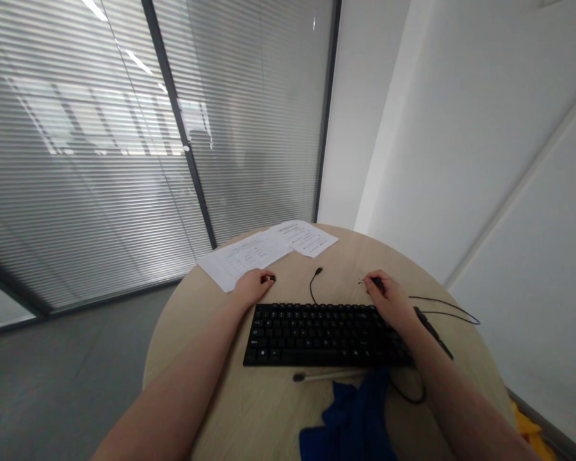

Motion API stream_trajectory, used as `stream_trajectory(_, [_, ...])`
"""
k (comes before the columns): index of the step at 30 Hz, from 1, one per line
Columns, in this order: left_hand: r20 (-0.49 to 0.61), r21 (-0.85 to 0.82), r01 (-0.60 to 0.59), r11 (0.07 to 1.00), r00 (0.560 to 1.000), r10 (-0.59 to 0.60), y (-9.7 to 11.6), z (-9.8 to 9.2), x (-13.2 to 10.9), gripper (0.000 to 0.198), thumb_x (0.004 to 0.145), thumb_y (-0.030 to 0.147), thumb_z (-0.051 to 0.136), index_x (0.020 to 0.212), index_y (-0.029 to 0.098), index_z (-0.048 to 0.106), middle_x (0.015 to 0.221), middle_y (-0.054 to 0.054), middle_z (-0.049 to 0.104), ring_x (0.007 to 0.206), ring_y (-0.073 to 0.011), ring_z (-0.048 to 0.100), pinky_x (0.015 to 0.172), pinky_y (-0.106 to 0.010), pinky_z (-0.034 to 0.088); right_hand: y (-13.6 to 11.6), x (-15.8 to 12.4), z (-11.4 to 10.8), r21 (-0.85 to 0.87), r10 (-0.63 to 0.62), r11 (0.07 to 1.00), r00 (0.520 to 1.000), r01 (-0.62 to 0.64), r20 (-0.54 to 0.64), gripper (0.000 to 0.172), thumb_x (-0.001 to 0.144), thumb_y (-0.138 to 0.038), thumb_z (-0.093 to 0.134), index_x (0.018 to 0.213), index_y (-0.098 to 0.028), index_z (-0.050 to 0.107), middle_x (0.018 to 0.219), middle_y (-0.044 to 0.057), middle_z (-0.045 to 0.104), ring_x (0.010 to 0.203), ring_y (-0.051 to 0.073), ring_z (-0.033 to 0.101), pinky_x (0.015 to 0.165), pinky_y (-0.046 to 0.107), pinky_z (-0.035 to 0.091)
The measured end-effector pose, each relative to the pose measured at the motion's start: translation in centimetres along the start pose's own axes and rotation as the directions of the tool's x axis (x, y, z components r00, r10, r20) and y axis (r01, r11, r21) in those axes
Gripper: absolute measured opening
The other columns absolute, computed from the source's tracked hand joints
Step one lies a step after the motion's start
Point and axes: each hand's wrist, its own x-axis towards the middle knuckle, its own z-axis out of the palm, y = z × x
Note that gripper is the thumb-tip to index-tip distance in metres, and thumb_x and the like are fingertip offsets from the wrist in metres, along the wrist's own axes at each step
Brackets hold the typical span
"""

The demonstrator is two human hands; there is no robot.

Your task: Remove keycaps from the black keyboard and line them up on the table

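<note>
A black keyboard (312, 336) lies on the round table between my forearms. My left hand (253, 285) rests beyond its upper left corner, fingers pinched on a small black piece (272, 278) too small to name. Over the keyboard's upper right end, my right hand (386, 293) is closed around a small black tool with thin, light metal ends (361, 280) pointing left. The tool's kind is unclear. A black cable with a plug (319, 271) stands out behind the keyboard, between the hands. My right hand and forearm hide part of the keyboard's right side.
Printed paper sheets (254, 255) lie at the back left of the wooden table (230, 410). In front of the keyboard are a thin brush (317, 376) and a crumpled blue cloth (352, 422). A black cable (454, 307) loops at right. Blinds and white walls stand behind.
</note>
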Motion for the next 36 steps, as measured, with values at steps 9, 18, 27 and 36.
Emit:
stream_trajectory(9, [0.008, 0.015, 0.007, 1.000, 1.000, -0.007, 0.2, -0.3, 0.0, 0.029, 0.088, 0.035, 0.062, 0.113, 0.028, 0.076, 0.095, -0.003, 0.074, 0.087, -0.0204, 0.067, 0.073, -0.027, 0.047, 0.3, 0.1, -0.2, -0.016, -0.019, 1.000, 1.000, 0.019, 0.009, 0.034, 0.094, -0.050, 0.048, 0.095, -0.019, 0.062, 0.073, 0.003, 0.066, 0.061, 0.016, 0.059, 0.060, 0.027, 0.043])
stream_trajectory(18, [0.009, 0.000, 0.009, 1.000, 1.000, -0.009, -0.3, 0.0, 0.2, 0.029, 0.087, 0.036, 0.061, 0.112, 0.028, 0.075, 0.094, -0.002, 0.074, 0.085, -0.0195, 0.066, 0.071, -0.027, 0.046, 0.3, 0.1, 0.1, -0.028, -0.006, 1.000, 0.999, 0.007, 0.044, 0.033, 0.093, -0.049, 0.049, 0.095, -0.019, 0.062, 0.070, 0.003, 0.065, 0.060, 0.016, 0.059, 0.059, 0.026, 0.043])
stream_trajectory(27, [0.008, 0.009, 0.012, 1.000, 1.000, -0.012, 0.2, -0.3, 0.2, 0.030, 0.088, 0.036, 0.060, 0.113, 0.027, 0.075, 0.095, -0.003, 0.074, 0.088, -0.0205, 0.067, 0.073, -0.027, 0.048, -0.5, 0.2, -0.4, -0.041, -0.019, 0.999, 0.999, 0.020, 0.032, 0.034, 0.093, -0.051, 0.049, 0.094, -0.019, 0.062, 0.069, 0.003, 0.065, 0.059, 0.017, 0.058, 0.058, 0.027, 0.042])
stream_trajectory(36, [-0.003, 0.035, -0.010, 0.999, 1.000, 0.011, -0.1, -0.2, 0.3, 0.030, 0.088, 0.033, 0.061, 0.113, 0.027, 0.076, 0.099, -0.004, 0.073, 0.090, -0.0205, 0.066, 0.076, -0.027, 0.048, -1.1, 0.0, -0.2, -0.033, -0.047, 0.998, 0.997, 0.049, 0.060, 0.033, 0.094, -0.049, 0.048, 0.094, -0.019, 0.062, 0.069, 0.002, 0.064, 0.058, 0.016, 0.057, 0.058, 0.027, 0.040])
